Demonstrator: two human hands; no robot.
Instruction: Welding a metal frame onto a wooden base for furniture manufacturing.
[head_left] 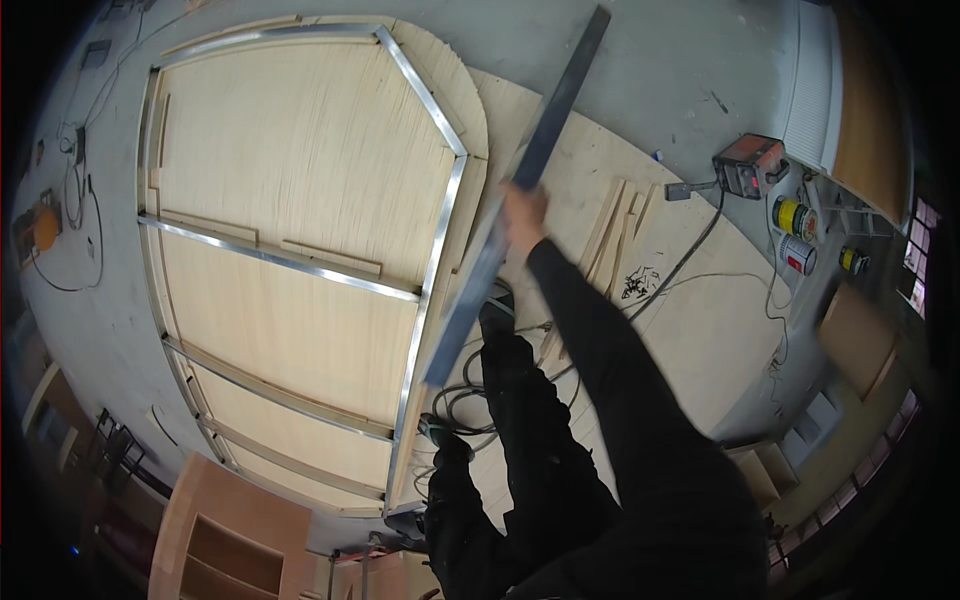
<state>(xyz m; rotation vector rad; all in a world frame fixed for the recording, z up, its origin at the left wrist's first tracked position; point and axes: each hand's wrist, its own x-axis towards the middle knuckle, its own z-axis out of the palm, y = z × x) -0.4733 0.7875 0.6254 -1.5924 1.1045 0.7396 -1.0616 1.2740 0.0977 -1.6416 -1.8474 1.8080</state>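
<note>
My right hand [523, 217] is closed around the middle of a long, straight metal bar [553, 125], dark blue-grey and slightly blurred. The bar slants from the upper right down to the lower left, above the floor boards and in front of my feet. Its lower end comes near the right side of a silvery metal frame [430, 272] with several crosspieces. That frame lies on a large pale plywood panel [310, 130] with a rounded corner. Thin wooden strips [330, 257] lie along the crosspieces. My left hand does not show.
Wooden strips [610, 235] and a scatter of small dark pieces [640, 283] lie on the plywood floor sheet [700, 330]. Looped cables [465, 405] surround my feet. An orange-and-black machine [750, 165] and several cans [793, 217] stand at right. A brown cabinet [240, 505] is at lower left.
</note>
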